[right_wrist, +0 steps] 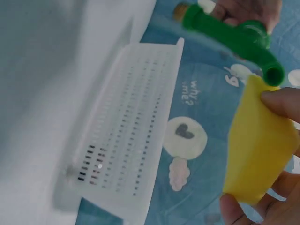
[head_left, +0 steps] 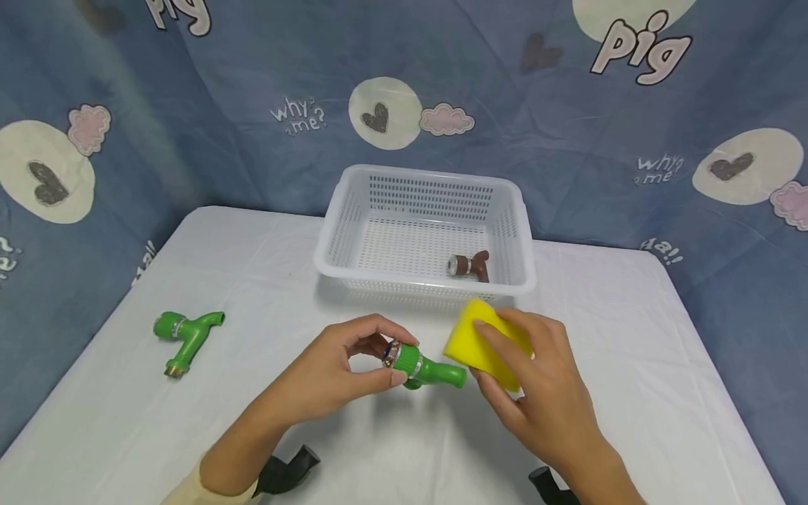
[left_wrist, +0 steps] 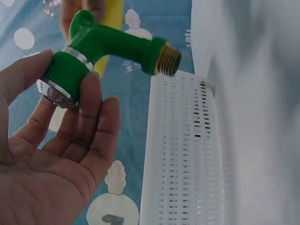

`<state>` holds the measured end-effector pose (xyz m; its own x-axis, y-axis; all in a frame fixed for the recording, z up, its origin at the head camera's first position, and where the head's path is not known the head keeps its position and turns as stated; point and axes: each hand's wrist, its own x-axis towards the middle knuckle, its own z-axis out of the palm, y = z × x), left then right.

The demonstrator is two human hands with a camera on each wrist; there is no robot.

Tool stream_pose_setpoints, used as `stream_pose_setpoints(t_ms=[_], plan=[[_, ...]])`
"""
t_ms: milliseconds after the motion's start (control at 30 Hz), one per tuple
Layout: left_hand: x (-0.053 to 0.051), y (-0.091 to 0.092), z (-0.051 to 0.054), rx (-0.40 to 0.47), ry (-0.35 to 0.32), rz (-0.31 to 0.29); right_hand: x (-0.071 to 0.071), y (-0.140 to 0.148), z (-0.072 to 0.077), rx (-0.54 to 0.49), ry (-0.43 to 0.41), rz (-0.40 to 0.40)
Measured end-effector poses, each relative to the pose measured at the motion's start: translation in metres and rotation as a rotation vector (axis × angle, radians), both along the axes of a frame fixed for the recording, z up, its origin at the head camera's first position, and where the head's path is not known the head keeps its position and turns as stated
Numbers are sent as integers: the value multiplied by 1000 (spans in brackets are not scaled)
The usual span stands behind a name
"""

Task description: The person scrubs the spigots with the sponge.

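My left hand (head_left: pixel 353 365) pinches a green tap (head_left: pixel 435 372) by its round knob end, between thumb and fingers. In the left wrist view the tap (left_wrist: pixel 117 44) shows a silver cap and a brass threaded end. A yellow sponge (head_left: pixel 482 344) is in the grip of my right hand (head_left: pixel 543 386), close beside the tap's spout. From the right wrist, the sponge (right_wrist: pixel 258 140) appears just below the spout opening; whether the two touch, I cannot tell.
A white perforated basket (head_left: pixel 341 273) stands at the back of the white table (head_left: pixel 265 280), with a brown tap (head_left: pixel 470 266) inside. Another green tap (head_left: pixel 189 340) lies at the left. Black curved pieces (head_left: pixel 293 470) show near the front, partly hidden by my arms. Patterned blue cloth (head_left: pixel 252 161) hangs behind.
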<state>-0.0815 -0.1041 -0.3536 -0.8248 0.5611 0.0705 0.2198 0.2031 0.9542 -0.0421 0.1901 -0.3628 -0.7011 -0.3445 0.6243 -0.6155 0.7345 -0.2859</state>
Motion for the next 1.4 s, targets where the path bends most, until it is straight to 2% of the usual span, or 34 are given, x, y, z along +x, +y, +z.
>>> stream_pose_setpoints(t_ms=[67, 267, 467, 567, 733, 867, 967, 1033, 1167, 1300, 1400], plan=[[-1, 1, 0, 9, 8, -8, 3, -1, 2, -65, -35, 29], [-2, 2, 0, 52, 27, -46, 6, -3, 7, -243, -193, 186], [-1, 2, 1, 74, 59, -67, 3, 0, 7, -232, -370, 198], [-1, 1, 2, 71, 67, -66, 0, 1, 5, -211, -425, 202], [0, 1, 1, 100, 75, -83, -4, 3, 1, -189, -432, 196], [0, 1, 1, 134, 68, -111, -5, 5, -2, -144, -400, 146], [0, 2, 0, 144, 73, -130, -5, 8, -2, -174, -400, 134], [0, 4, 0, 144, 72, -140, -4, 9, 0, -245, -404, 165], [1, 6, -1, 141, 61, -150, -1, 7, 3, -375, -423, 299], [2, 7, -2, 138, 48, -149, 0, 3, 2, -385, -445, 376], [3, 7, -3, 133, 62, -138, -1, 4, 1, -364, -462, 376]])
